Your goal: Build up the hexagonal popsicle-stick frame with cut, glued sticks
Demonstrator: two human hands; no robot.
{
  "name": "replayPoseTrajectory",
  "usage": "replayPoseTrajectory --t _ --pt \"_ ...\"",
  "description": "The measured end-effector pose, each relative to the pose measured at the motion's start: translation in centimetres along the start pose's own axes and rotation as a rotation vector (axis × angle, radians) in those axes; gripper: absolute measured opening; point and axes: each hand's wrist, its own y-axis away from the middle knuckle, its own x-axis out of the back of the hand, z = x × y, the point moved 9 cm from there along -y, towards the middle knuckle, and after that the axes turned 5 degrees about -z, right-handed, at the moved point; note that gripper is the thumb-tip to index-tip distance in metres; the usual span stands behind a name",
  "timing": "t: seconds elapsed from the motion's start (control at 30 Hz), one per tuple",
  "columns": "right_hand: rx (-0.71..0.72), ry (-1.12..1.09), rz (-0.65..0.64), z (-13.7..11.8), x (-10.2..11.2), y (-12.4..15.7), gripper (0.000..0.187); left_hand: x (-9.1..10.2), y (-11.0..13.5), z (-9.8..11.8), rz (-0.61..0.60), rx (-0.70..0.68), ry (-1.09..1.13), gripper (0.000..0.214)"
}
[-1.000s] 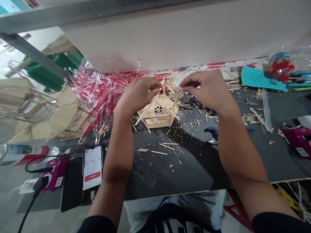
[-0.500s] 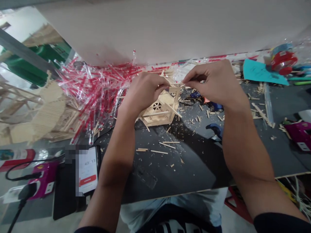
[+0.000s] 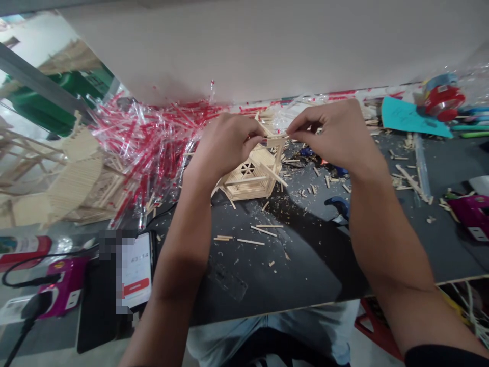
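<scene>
Dark workbench point(image 3: 290, 290), scattered wood chips point(image 3: 313, 186), red plastic heap point(image 3: 148, 153), craft-stick house point(image 3: 248, 178)

Beside the left hand point(image 3: 225, 145), the way outward was blocked by a heap of red-and-clear plastic wrappers point(image 3: 145, 148). Beyond the right hand point(image 3: 328, 135), passage was obstructed by a blue-handled clamp point(image 3: 338, 208). Room for a hand was left over the dark table point(image 3: 290, 275) in front of the stick model point(image 3: 248, 178), where only low, loose wooden sticks point(image 3: 250, 240) and shavings were scattered.
</scene>
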Motion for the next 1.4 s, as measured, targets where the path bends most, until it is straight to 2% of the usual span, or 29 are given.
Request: replayPoseTrajectory --t 0.37,0.63,0.9,1.13,1.4 --pt "0.017 0.003 0.053 -0.2 0.0 -0.2 0.015 -0.7 0.1 0.0 -0.012 -0.079 0.029 0.022" --pt "-0.025 -0.008 0.019 0.7 -0.3 -0.1 0.014 -1.0 0.2 -0.1 -0.043 -0.072 0.046 0.023" --pt "-0.037 0.0 0.021 0.6 0.0 0.1 0.018 -1.1 0.0 -0.2 -0.054 -0.058 0.032 0.022" --pt "-0.004 0.012 0.064 0.3 0.2 0.0 0.019 -1.1 0.0 -0.2 -0.056 -0.048 0.046 0.023" --pt "-0.029 0.001 0.012 0.8 -0.2 0.1 0.011 -1.1 0.1 -0.2 -0.036 -0.05 0.033 0.028"
